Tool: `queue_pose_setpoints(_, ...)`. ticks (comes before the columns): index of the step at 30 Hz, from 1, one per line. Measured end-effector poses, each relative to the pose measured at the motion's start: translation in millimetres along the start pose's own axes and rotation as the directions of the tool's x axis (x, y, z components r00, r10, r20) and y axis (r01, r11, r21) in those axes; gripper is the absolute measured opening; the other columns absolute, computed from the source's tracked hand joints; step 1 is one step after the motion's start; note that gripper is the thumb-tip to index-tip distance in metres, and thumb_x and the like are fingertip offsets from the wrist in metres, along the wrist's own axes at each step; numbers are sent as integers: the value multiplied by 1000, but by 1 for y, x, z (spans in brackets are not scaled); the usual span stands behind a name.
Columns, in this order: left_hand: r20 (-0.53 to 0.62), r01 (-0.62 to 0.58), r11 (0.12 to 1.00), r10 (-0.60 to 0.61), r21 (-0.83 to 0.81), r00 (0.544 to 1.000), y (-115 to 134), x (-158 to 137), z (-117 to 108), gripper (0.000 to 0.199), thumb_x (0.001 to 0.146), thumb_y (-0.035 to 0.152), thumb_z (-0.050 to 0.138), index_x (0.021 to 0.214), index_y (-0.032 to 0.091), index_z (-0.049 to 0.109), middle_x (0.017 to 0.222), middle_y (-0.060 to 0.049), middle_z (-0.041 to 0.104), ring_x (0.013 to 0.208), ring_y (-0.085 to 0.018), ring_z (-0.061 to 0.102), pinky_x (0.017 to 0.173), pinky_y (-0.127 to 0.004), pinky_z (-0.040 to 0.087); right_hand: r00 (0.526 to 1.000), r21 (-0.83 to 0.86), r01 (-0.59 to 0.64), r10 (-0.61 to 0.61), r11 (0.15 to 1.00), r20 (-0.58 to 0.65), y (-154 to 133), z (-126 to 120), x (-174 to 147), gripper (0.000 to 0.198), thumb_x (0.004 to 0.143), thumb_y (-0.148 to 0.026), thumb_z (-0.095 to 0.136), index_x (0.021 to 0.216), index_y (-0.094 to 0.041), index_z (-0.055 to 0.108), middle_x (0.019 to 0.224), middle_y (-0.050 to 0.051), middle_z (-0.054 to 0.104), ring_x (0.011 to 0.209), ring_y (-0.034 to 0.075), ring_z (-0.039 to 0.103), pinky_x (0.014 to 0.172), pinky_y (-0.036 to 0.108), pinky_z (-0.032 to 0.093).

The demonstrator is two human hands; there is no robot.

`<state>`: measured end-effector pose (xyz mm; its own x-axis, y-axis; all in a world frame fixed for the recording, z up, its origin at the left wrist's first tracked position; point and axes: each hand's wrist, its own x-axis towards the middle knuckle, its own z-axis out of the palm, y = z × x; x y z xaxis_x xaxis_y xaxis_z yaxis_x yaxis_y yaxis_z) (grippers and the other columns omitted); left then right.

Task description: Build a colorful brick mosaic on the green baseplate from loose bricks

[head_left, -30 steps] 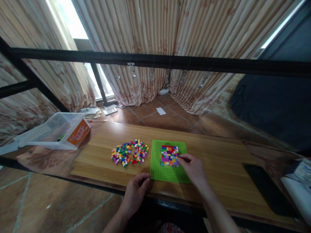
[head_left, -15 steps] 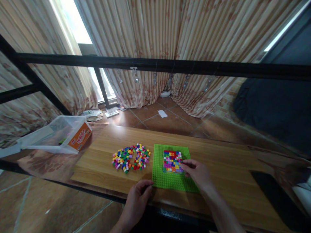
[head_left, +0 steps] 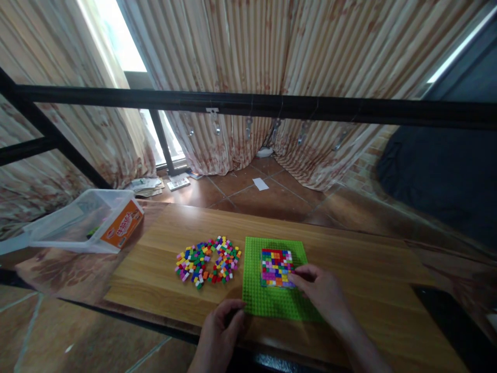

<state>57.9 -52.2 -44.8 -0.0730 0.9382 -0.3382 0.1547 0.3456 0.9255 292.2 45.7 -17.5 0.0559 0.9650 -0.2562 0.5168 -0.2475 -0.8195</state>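
A green studded baseplate (head_left: pixel 279 305) lies on the wooden table, bearing a rectangular block of small multicoloured building bricks (head_left: pixel 277 267). At the right side of this block, my right hand (head_left: pixel 320 290) has thumb and forefinger closed together, the tips touching its edge. Whatever is between those fingertips is too small and hidden to make out. My left hand (head_left: pixel 223 326) rests at the near left corner of the baseplate, its thumb and fingers pinched on that edge. Left of the baseplate lies a loose pile of bricks (head_left: pixel 202 259) in several colours.
A clear plastic bin (head_left: pixel 73 243) with an orange label stands left of the wooden tabletop (head_left: pixel 155 259). A dark flat object (head_left: pixel 446 316) lies at the right. A black metal bar (head_left: pixel 233 101) crosses in front of the curtains. Papers (head_left: pixel 260 184) lie on the tiled floor.
The whole view has shifted slightly, so the table and bricks sit lower in the picture. Both hands keep their places at the baseplate and brick block.
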Motion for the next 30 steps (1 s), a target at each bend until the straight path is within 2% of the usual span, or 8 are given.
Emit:
queue_pose_setpoints(4, 19, -40, 999, 39, 15, 999, 3, 3, 3, 37, 82, 41, 55, 109, 17, 66, 99, -8, 70, 92, -22, 63, 82, -30, 48, 998, 120, -62, 58, 991, 37, 2, 0, -1, 27, 69, -45, 67, 75, -19, 69, 62, 2, 67, 56, 16, 62, 52, 26, 50)
queue_pose_setpoints(7, 18, -44, 995, 42, 93, 999, 9, 4, 3, 37, 84, 38, 53, 110, 16, 65, 95, -7, 70, 90, -21, 63, 82, -30, 48, 992, 183, -102, 87, 978, 87, 3, -2, 2, 28, 66, -45, 70, 75, -19, 69, 58, 0, 65, 51, 14, 60, 51, 25, 49)
queue_pose_setpoints(11, 43, -48, 979, 40, 200, 998, 20, 3, 2, 44, 83, 34, 52, 122, 15, 60, 84, -5, 67, 75, -18, 60, 71, -28, 46, 990, 134, -95, 80, 986, 116, 0, -5, 5, 26, 67, -43, 69, 74, -18, 68, 54, -1, 64, 45, 12, 56, 48, 24, 47)
queue_pose_setpoints(16, 88, -96, 949, 72, 302, 993, 27, 8, 2, 50, 80, 26, 51, 130, 19, 55, 77, -1, 65, 67, -15, 57, 68, -26, 43, 991, -46, -73, 77, 996, 108, -7, -8, 6, 26, 69, -42, 69, 77, -18, 71, 62, 2, 69, 51, 14, 61, 50, 25, 49)
queue_pose_setpoints(18, 100, -113, 938, 85, 327, 991, 26, 13, 1, 53, 79, 24, 52, 131, 21, 54, 73, 0, 64, 63, -14, 56, 65, -25, 42, 989, -69, -55, 64, 996, 130, -8, -9, 7, 27, 70, -43, 69, 79, -17, 72, 62, 2, 69, 51, 14, 61, 50, 24, 49)
queue_pose_setpoints(23, 117, -137, 923, 101, 359, 988, 28, 23, 1, 59, 70, 16, 54, 128, 21, 59, 59, 3, 58, 53, -13, 51, 57, -24, 37, 980, -5, -72, 72, 997, 187, -11, -11, 10, 28, 70, -43, 71, 76, -16, 71, 59, 2, 67, 48, 12, 59, 48, 22, 49)
queue_pose_setpoints(30, 165, -165, 935, 118, 313, 979, 32, 30, 0, 61, 64, 12, 52, 124, 20, 62, 54, 3, 57, 49, -13, 49, 53, -22, 36, 941, 74, -211, 182, 975, 285, -21, -14, 23, 30, 57, -39, 82, 65, -14, 67, 54, 2, 66, 48, 11, 60, 47, 21, 52)
